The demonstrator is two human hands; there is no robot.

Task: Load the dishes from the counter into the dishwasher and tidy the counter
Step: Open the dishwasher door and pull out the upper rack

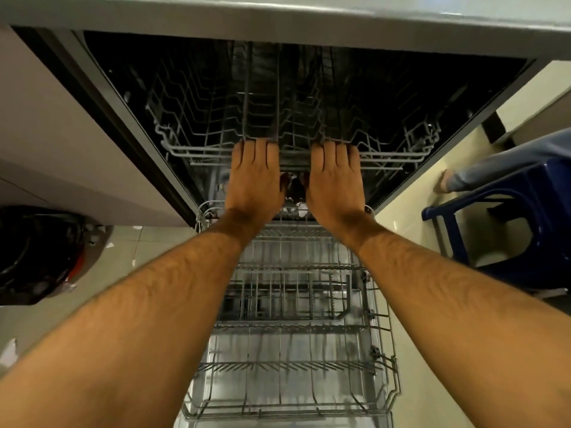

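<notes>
Gripping the upper rack [197,151], left hand [255,177] and right hand [335,180] curl fingers, tips hidden.

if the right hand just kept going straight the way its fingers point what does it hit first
The right hand already has its fingers hooked over the upper rack's front rail. Straight on, it would most likely meet that rack's wire tines just behind the rail, though depth into the dark dishwasher is hard to judge.
</notes>
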